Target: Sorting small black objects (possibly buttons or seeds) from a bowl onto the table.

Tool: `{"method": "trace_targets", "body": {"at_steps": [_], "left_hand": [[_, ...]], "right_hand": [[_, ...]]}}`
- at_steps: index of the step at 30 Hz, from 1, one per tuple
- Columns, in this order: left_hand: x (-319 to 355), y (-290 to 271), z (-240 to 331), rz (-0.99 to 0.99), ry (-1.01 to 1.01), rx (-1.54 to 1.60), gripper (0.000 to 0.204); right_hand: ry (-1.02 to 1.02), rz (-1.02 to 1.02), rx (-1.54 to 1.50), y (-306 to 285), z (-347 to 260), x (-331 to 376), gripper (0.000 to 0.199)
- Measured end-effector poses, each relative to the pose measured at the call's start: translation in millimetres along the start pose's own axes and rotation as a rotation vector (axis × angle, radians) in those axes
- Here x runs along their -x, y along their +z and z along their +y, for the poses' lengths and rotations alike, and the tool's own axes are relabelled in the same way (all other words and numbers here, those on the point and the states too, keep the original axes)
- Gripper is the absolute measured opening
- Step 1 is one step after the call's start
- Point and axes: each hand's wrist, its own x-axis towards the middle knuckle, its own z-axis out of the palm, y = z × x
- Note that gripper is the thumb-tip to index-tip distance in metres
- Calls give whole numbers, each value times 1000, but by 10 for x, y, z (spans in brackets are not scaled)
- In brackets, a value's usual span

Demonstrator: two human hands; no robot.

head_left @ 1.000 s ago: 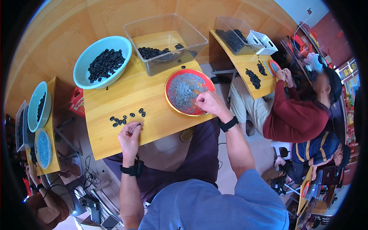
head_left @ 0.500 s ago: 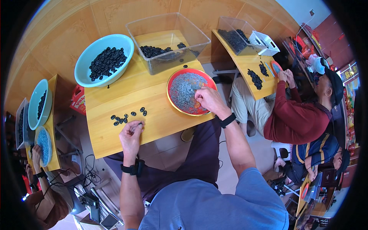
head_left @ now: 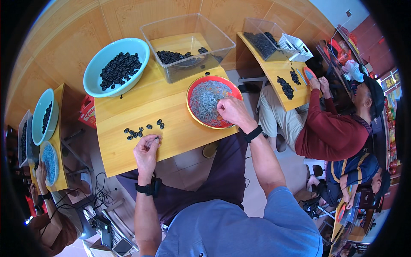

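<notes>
Left hand (head_left: pixel 146 150) pinches one small dark bead (head_left: pixel 156 138) – light, hard, slippery; hold by sides. Right hand (head_left: pixel 231 112), fingers curled at 3 o'clock in red bowl (head_left: pixel 193 88) of thin grey bits – can't tell what it holds.

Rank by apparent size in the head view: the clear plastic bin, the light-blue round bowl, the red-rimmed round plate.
1. clear plastic bin, largest
2. light-blue round bowl
3. red-rimmed round plate, smallest; fisheye bending makes the bowl-plate gap unsure.

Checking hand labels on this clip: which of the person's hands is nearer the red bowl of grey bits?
Right. The right hand rests over the red bowl, at its near right rim. The left hand is apart from it, by the small black pieces.
</notes>
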Motion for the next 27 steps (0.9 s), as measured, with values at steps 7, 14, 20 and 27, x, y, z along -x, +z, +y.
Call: {"method": "trace_targets", "body": {"at_steps": [7, 14, 20, 27], "left_hand": [[3, 4, 6, 0, -5, 21, 12], [-2, 10, 2, -3, -7, 31, 12], [4, -6, 9, -12, 0, 34, 12], [7, 8, -20, -11, 28, 42, 12]], "right_hand": [[51, -62, 27, -27, -30, -57, 10], [43, -78, 121, -32, -73, -95, 13], [65, -106, 133, -35, -98, -90, 13], [176, 142, -376, -151, -25, 61, 6]]}}
